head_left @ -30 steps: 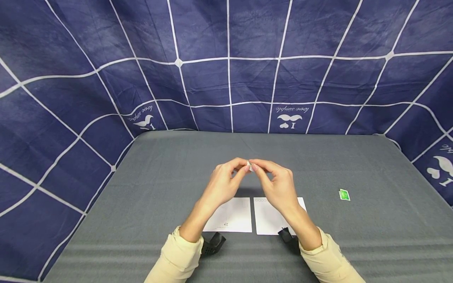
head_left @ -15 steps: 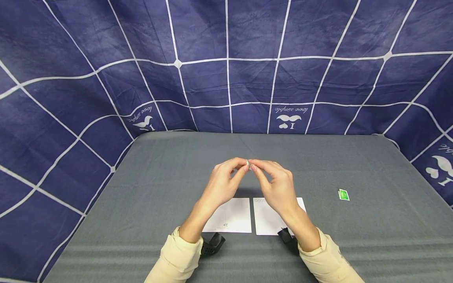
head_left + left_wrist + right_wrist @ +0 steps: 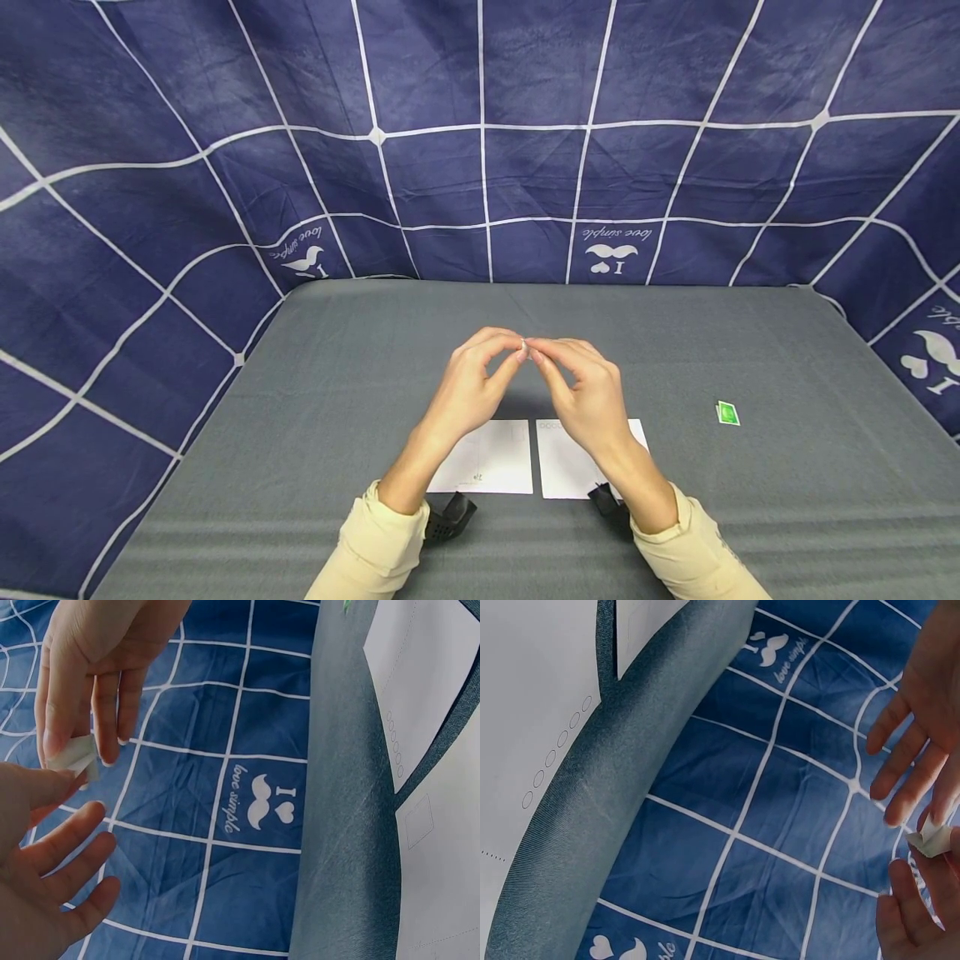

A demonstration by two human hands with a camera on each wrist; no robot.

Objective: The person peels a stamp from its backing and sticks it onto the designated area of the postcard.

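Above the middle of the table, my left hand [image 3: 474, 379] and right hand [image 3: 592, 390] meet at the fingertips. Each pinches a small pale stamp-sized piece of paper [image 3: 75, 755] between thumb and index finger. In the right wrist view the paper [image 3: 930, 840] looks folded or bent, with one flap standing up; its printed face cannot be made out. The other fingers of both hands are spread loosely. Below the hands lie two white postcards, the left postcard [image 3: 497, 458] and the right postcard [image 3: 570, 460], partly covered by my forearms.
Small green stamps [image 3: 727, 413] lie overlapped on the grey tabletop [image 3: 337, 375], off to the right. A blue cloth [image 3: 532, 167] with white grid lines hangs behind the table and along both sides. Black camera mounts [image 3: 452, 518] sit at the wrists.
The hands stay almost in place. The left hand's outer fingers have risen a little. Less of the pale paper shows between the fingertips in the head view.
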